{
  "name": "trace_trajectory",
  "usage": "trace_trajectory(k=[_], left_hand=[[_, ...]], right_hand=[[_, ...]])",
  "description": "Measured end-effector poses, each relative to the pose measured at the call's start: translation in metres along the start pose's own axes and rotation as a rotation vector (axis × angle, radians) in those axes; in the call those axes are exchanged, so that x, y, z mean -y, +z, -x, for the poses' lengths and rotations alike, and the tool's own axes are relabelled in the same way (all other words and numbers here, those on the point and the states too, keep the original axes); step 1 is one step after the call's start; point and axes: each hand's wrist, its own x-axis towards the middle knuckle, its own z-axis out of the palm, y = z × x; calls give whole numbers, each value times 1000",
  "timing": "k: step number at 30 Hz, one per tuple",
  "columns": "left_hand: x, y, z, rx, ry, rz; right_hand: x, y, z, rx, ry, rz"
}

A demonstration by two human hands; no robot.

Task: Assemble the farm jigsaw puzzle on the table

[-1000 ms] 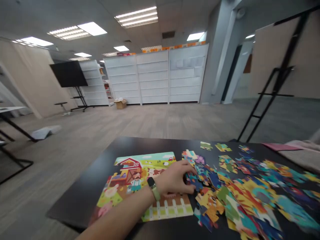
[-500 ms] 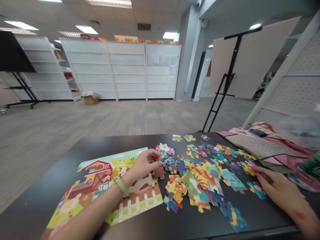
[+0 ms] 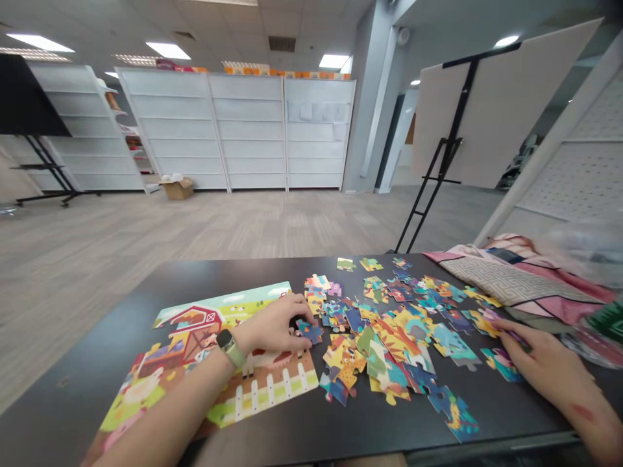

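My left hand (image 3: 278, 324), with a watch on its wrist, reaches over the right edge of the farm jigsaw puzzle (image 3: 267, 392). Its fingers are closed on a blue puzzle piece (image 3: 312, 332) beside the loose heap. The puzzle shows a red barn, a hen, a cow and a white fence; my forearm hides part of it. At the right of the table, my right hand (image 3: 542, 357) pinches a dark purple puzzle piece (image 3: 520, 342), mostly hidden by the fingers. A teal and yellow puzzle piece (image 3: 501, 364) lies just left of that hand.
Overlapping loose puzzle pieces (image 3: 389, 350) spread across the middle and right of the dark table (image 3: 287, 438). A few lie near the far edge. Pink patterned fabric (image 3: 516, 279) and clear plastic packaging (image 3: 579, 259) sit at the right. Beyond stand an easel (image 3: 433, 188) and white shelves (image 3: 248, 130).
My left hand has turned palm down and closed on a blue piece; the reddish-brown piece by its fingers no longer shows. My right hand is nearly still. The view has tilted slightly.
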Motion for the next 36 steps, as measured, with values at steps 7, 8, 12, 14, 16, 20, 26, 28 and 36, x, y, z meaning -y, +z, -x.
trace_trajectory(k=[7, 8, 12, 14, 16, 20, 26, 28, 36], left_hand=[[-5, 1, 1, 49, 1, -53], [-5, 1, 1, 41, 14, -41], [-5, 0, 1, 2, 41, -17], [-4, -4, 2, -9, 49, -19], [-1, -9, 3, -15, 52, -31], [9, -20, 5, -31, 20, -71], [15, -23, 7, -24, 35, -49], [13, -22, 6, -28, 46, -49], [14, -29, 9, -71, 20, -85]], right_hand=[[0, 3, -2, -29, 22, -5], [-1, 3, -1, -31, 26, -4], [-3, 2, 0, -38, 32, 5], [-4, 2, 0, -22, 27, -2], [-3, 1, -1, -24, 32, -14], [0, 2, -1, -37, 50, -14], [-5, 3, -3, -17, 48, 14], [-5, 3, -4, -30, 54, 20], [0, 1, -2, -15, 48, 6]])
